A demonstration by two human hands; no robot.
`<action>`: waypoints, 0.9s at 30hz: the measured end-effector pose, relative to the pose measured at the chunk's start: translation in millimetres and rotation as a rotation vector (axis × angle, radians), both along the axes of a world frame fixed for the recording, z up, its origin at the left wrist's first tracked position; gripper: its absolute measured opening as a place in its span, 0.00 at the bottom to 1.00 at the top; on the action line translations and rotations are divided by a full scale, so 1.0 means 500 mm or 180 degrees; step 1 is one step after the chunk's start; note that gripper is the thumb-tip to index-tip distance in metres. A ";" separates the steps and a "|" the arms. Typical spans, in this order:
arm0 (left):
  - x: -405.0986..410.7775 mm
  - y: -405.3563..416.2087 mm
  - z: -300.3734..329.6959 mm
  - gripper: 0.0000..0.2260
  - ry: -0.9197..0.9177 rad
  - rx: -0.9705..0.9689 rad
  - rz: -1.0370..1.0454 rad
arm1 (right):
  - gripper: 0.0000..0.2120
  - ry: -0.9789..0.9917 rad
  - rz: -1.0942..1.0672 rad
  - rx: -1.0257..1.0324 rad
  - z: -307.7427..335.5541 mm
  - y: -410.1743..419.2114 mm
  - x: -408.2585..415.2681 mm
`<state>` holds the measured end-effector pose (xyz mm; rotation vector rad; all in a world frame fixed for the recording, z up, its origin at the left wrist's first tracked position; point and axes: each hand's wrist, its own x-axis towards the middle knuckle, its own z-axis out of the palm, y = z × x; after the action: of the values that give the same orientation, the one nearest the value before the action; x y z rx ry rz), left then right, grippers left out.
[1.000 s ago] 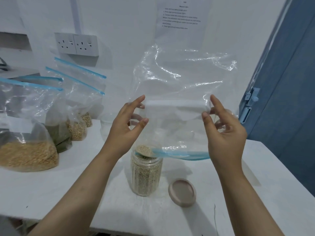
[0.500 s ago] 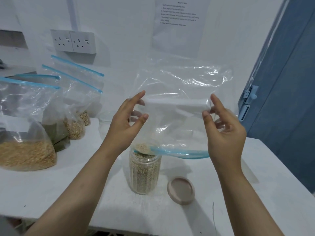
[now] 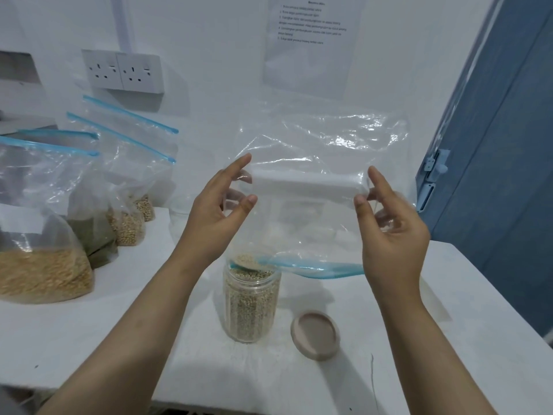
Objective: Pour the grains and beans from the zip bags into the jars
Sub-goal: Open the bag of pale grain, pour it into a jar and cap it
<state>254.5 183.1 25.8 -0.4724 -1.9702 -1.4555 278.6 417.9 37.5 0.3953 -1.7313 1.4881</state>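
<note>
I hold a clear zip bag point(image 3: 314, 163) upside down over the table, its blue zip mouth point(image 3: 311, 266) at the bottom. My left hand point(image 3: 215, 217) pinches its left side and my right hand point(image 3: 392, 232) pinches its right side. A small heap of pale grain lies in the mouth's left corner, right above the open clear jar point(image 3: 251, 304), which is filled with the same grain nearly to its rim. The rest of the bag looks empty. The jar's round tan lid point(image 3: 315, 335) lies flat on the table to the right of it.
Several zip bags stand at the left: one with yellow grain point(image 3: 42, 274), one with green beans point(image 3: 95, 241), two with pale beans point(image 3: 128, 226). An empty clear jar point(image 3: 179, 217) stands behind my left hand. The white table point(image 3: 449, 310) ends at a blue door point(image 3: 502, 175) on the right.
The bag's upper end has sunk a little and crumpled lower. Both hands keep the same grip above the jar.
</note>
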 end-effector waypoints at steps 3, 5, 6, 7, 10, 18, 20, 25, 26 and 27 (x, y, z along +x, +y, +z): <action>-0.001 0.001 0.003 0.26 -0.0004 -0.0004 -0.0017 | 0.19 0.0016 -0.0008 -0.0002 -0.002 0.000 -0.001; -0.002 0.002 0.004 0.26 -0.0007 0.0000 -0.0035 | 0.19 0.0028 -0.0038 -0.0025 -0.003 -0.001 -0.001; -0.003 0.002 0.005 0.25 -0.0010 0.0000 -0.0039 | 0.19 0.0036 -0.0051 -0.0035 -0.004 -0.002 -0.001; -0.002 0.001 0.006 0.25 -0.0012 0.0000 -0.0051 | 0.19 0.0045 -0.0061 -0.0044 -0.005 -0.003 -0.001; -0.003 0.001 0.006 0.25 -0.0020 -0.0004 -0.0082 | 0.19 0.0046 -0.0084 -0.0046 -0.007 -0.004 -0.001; 0.002 0.001 0.018 0.25 -0.0035 -0.0025 -0.0092 | 0.19 0.0070 -0.0137 -0.0002 -0.003 -0.003 -0.002; 0.005 0.001 0.021 0.25 -0.0051 -0.0023 -0.0097 | 0.19 0.0077 -0.0130 -0.0020 -0.003 -0.003 0.000; 0.007 0.000 0.026 0.26 -0.0112 -0.0123 -0.0150 | 0.18 0.0117 -0.0175 -0.0143 -0.004 -0.004 0.001; 0.007 -0.003 0.026 0.28 -0.0160 -0.0225 -0.0177 | 0.18 0.0122 -0.0190 -0.0146 -0.005 -0.004 0.001; 0.010 -0.006 0.025 0.30 -0.0223 -0.0373 -0.0211 | 0.18 0.0115 -0.0198 -0.0141 -0.007 -0.004 0.002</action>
<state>259.7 180.2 38.2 -0.5497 -2.1221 -1.4196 279.5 415.8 34.2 0.3401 -1.6647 1.4636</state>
